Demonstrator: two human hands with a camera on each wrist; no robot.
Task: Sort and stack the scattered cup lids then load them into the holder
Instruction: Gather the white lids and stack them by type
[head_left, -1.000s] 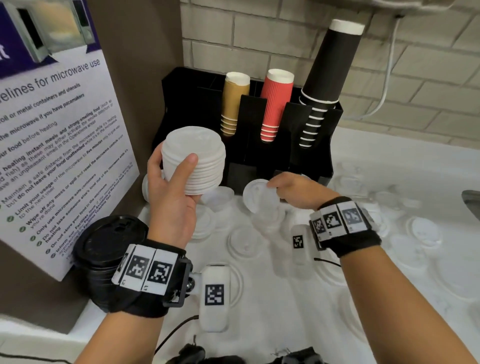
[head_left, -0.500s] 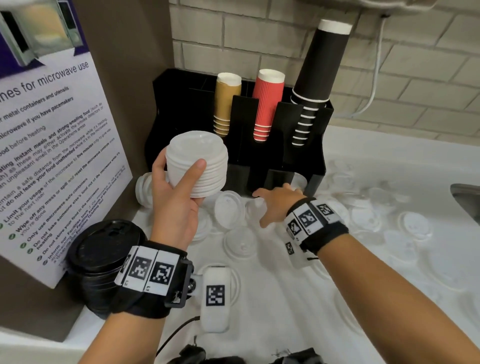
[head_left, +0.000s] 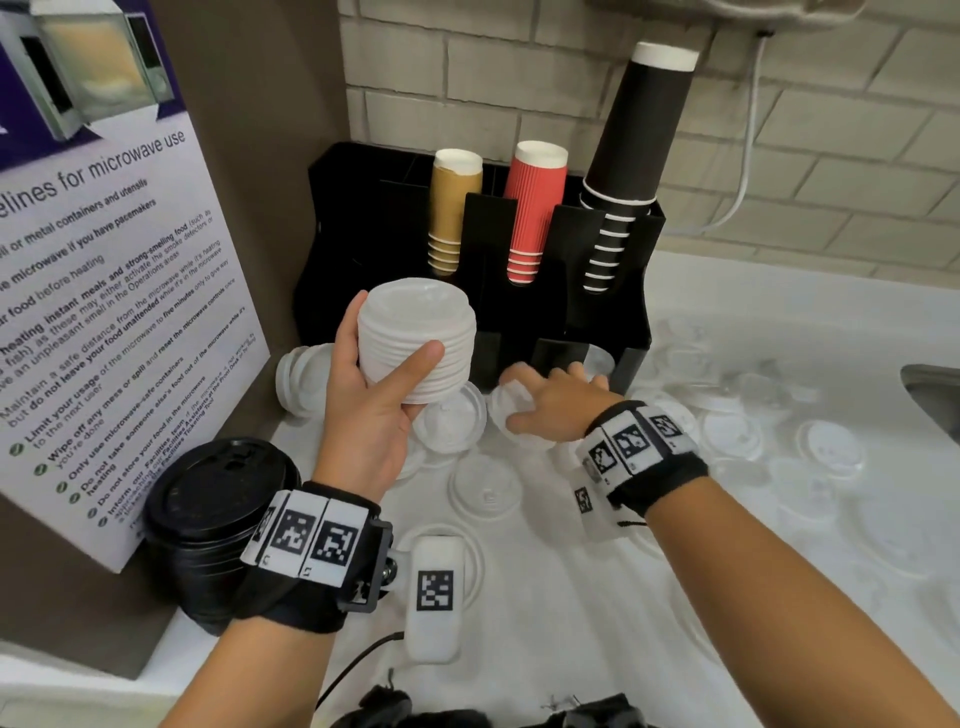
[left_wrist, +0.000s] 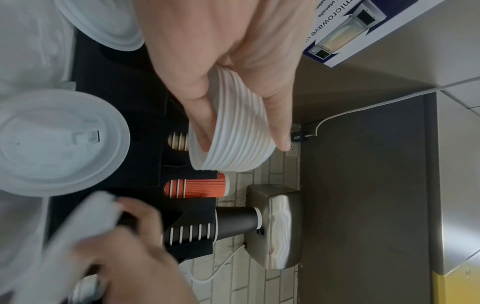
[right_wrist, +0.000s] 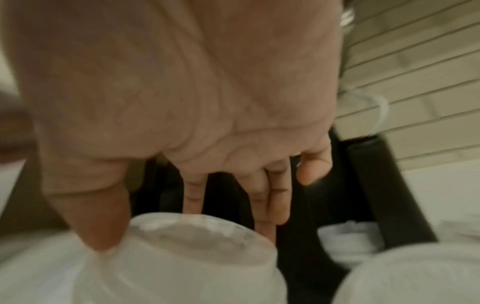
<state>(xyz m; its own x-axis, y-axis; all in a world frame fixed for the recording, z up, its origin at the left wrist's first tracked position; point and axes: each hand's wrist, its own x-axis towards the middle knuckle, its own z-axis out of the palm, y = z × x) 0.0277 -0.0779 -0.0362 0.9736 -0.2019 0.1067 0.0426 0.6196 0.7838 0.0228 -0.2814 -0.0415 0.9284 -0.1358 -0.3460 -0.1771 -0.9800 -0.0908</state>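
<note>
My left hand (head_left: 387, 364) grips a tall stack of white lids (head_left: 421, 332) from the side, held up in front of the black holder (head_left: 608, 306). In the left wrist view the thumb and fingers wrap the stack (left_wrist: 239, 133). My right hand (head_left: 550, 400) is low at the foot of the holder, thumb and fingers pinching a single white lid (head_left: 511, 397); the right wrist view, blurred, shows the thumb on that lid's (right_wrist: 197, 246) rim and the fingers behind it. Loose white lids (head_left: 831, 457) lie scattered over the white counter.
The holder carries stacks of tan cups (head_left: 452, 208), red cups (head_left: 535, 208) and black cups (head_left: 639, 145). A stack of black lids (head_left: 218, 514) stands at the near left, by a microwave notice board (head_left: 104, 312). A sink edge (head_left: 935, 400) shows at the right.
My right hand dropped from chest height and reached forward to the holder's foot, onto a lid there. The left hand has kept the stack almost still.
</note>
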